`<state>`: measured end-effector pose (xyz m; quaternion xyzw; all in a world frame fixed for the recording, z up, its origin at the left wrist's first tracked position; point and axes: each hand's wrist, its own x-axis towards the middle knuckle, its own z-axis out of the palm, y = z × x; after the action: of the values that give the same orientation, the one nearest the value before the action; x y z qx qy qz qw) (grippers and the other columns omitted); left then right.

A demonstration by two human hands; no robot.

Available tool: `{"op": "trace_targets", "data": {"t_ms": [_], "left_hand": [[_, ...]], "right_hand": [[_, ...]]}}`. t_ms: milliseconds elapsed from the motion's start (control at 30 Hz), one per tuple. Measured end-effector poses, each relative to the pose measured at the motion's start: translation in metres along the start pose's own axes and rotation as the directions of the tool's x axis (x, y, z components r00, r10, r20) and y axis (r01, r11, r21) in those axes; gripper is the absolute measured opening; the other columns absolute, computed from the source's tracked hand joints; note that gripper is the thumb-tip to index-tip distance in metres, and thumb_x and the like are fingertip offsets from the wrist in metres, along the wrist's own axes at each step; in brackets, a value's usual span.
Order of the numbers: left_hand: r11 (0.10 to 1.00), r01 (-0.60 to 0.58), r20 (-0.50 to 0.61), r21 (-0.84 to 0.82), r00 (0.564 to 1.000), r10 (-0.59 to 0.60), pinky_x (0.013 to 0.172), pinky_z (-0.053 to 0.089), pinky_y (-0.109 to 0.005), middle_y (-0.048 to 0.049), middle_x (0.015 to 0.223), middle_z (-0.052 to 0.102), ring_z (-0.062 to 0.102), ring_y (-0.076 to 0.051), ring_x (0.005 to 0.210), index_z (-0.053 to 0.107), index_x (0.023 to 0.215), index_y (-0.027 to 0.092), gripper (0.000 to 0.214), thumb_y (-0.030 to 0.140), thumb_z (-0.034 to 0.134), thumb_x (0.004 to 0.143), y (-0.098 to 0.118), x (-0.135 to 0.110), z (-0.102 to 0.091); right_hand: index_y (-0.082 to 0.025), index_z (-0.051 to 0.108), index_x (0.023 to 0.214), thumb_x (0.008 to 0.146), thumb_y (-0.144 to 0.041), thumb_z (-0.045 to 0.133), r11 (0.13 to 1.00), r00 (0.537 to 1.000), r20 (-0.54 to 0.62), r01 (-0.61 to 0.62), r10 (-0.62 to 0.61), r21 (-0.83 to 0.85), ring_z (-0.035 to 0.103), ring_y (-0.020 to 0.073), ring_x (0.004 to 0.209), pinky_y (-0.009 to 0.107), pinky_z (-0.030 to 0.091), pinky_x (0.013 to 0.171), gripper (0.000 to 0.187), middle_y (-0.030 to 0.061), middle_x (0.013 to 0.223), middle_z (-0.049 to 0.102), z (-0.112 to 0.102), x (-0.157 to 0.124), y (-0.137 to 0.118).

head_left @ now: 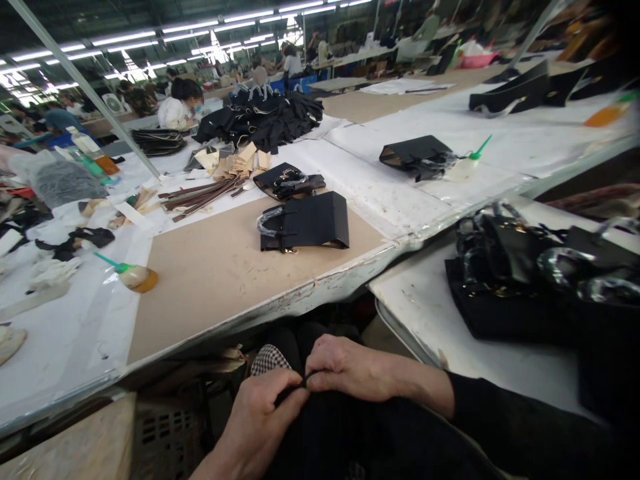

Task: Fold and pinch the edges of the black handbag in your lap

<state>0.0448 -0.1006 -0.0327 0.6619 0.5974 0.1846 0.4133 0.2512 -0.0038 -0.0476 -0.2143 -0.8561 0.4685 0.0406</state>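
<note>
Low over my lap, beneath the table's front edge, my left hand [263,410] and my right hand [347,369] meet with their fingertips almost touching. Both are closed in a pinch. Something dark lies between the fingers, and it blends with the black clothing [330,427] below, so I cannot make it out. Beyond them, a black handbag [315,223] with plastic-wrapped handles lies on a brown board [200,287]. A second black bag [285,180] with gold fittings rests just behind it.
A glue bottle [140,278] with a green nozzle leans at left. Brown strips [200,198] and a black heap [265,120] lie farther back. Several black bags [510,280] crowd the right-hand side table. A metal pole [85,83] rises at left. A co-worker [175,110] sits beyond.
</note>
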Motion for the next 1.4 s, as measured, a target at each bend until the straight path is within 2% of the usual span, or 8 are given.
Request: {"op": "trace_targets", "data": {"t_ms": [133, 267, 433, 633, 867, 1067, 1233, 1400], "left_hand": [[0.988, 0.091, -0.056, -0.125, 0.994, -0.098, 0.061, 0.037, -0.024, 0.0007, 0.068, 0.066, 0.056, -0.016, 0.065, 0.076, 0.076, 0.019, 0.025, 0.038, 0.066, 0.089, -0.005, 0.004, 0.006], [0.970, 0.134, 0.055, -0.203, 0.991, -0.125, 0.063, 0.036, -0.023, 0.0016, 0.070, 0.062, 0.053, -0.016, 0.070, 0.075, 0.077, 0.018, 0.025, 0.038, 0.067, 0.089, -0.003, 0.007, 0.002], [0.997, 0.020, 0.197, -0.069, 0.980, -0.006, 0.066, 0.033, -0.025, 0.0023, 0.073, 0.053, 0.047, -0.014, 0.071, 0.069, 0.080, 0.017, 0.034, 0.041, 0.053, 0.099, 0.000, 0.002, -0.012], [0.971, 0.204, 0.278, -0.126, 0.947, -0.163, 0.060, 0.031, -0.024, 0.0039, 0.068, 0.049, 0.041, -0.012, 0.065, 0.071, 0.081, 0.015, 0.039, 0.047, 0.056, 0.097, -0.016, -0.027, -0.035], [0.906, 0.283, 0.125, -0.314, 0.958, -0.256, 0.090, 0.047, -0.028, -0.0030, 0.106, 0.075, 0.063, -0.025, 0.104, 0.075, 0.111, 0.020, 0.044, 0.057, 0.060, 0.092, -0.036, -0.064, -0.035], [0.796, 0.331, -0.021, -0.507, 0.918, -0.396, 0.070, 0.047, -0.023, -0.0013, 0.085, 0.072, 0.063, -0.019, 0.081, 0.076, 0.099, 0.017, 0.043, 0.058, 0.070, 0.085, -0.041, -0.086, -0.019], [0.954, 0.113, -0.237, -0.278, 0.954, -0.182, 0.067, 0.043, -0.021, 0.0001, 0.077, 0.068, 0.060, -0.016, 0.075, 0.079, 0.083, 0.020, 0.029, 0.047, 0.069, 0.089, -0.016, -0.089, -0.027], [0.994, -0.107, -0.257, 0.024, 0.960, 0.109, 0.067, 0.046, -0.019, 0.0012, 0.075, 0.070, 0.065, -0.014, 0.071, 0.080, 0.086, 0.025, 0.024, 0.041, 0.064, 0.094, 0.027, -0.080, -0.055]], "right_hand": [[-0.021, 0.075, 0.095, 0.099, -0.047, 0.057, 0.999, 1.000, 0.014, 0.026, -0.027, 0.039, 0.059, 0.0194, 0.086, 0.027, 0.043, 0.080, 0.031, 0.0030, 0.085, 0.069, -0.003, -0.005, 0.005], [-0.023, 0.075, 0.109, 0.095, -0.049, 0.064, 0.994, 0.999, 0.022, 0.046, -0.048, 0.102, 0.062, 0.0195, 0.090, 0.026, 0.044, 0.083, 0.031, 0.0031, 0.094, 0.072, -0.002, -0.007, 0.011], [-0.022, 0.078, 0.103, 0.095, -0.043, 0.064, 0.976, 0.997, -0.011, 0.083, -0.082, 0.204, 0.062, 0.0170, 0.083, 0.025, 0.045, 0.081, 0.026, 0.0005, 0.085, 0.072, 0.004, -0.005, 0.017], [-0.020, 0.078, 0.096, 0.093, -0.043, 0.064, 0.962, 1.000, 0.024, -0.004, -0.003, 0.271, 0.058, 0.0169, 0.078, 0.025, 0.044, 0.074, 0.028, 0.0002, 0.080, 0.068, 0.005, -0.008, 0.017], [-0.017, 0.074, 0.090, 0.094, -0.042, 0.064, 0.916, 0.998, 0.058, -0.022, -0.001, 0.400, 0.051, 0.0131, 0.069, 0.023, 0.040, 0.065, 0.028, -0.0024, 0.074, 0.059, 0.004, -0.013, 0.016], [-0.015, 0.076, 0.094, 0.092, -0.049, 0.066, 0.889, 0.997, 0.026, -0.080, 0.076, 0.450, 0.057, 0.0152, 0.077, 0.023, 0.045, 0.072, 0.035, -0.0002, 0.083, 0.065, -0.001, -0.025, 0.009], [-0.017, 0.077, 0.108, 0.092, -0.052, 0.063, 0.931, 0.996, 0.080, -0.056, 0.029, 0.360, 0.067, 0.0226, 0.096, 0.029, 0.050, 0.088, 0.041, 0.0037, 0.102, 0.074, -0.019, -0.026, -0.007], [-0.023, 0.067, 0.132, 0.087, -0.048, 0.072, 0.968, 0.974, 0.226, -0.026, -0.032, 0.250, 0.066, 0.0262, 0.114, 0.031, 0.049, 0.098, 0.052, 0.0045, 0.125, 0.071, -0.055, -0.018, -0.062]]}}
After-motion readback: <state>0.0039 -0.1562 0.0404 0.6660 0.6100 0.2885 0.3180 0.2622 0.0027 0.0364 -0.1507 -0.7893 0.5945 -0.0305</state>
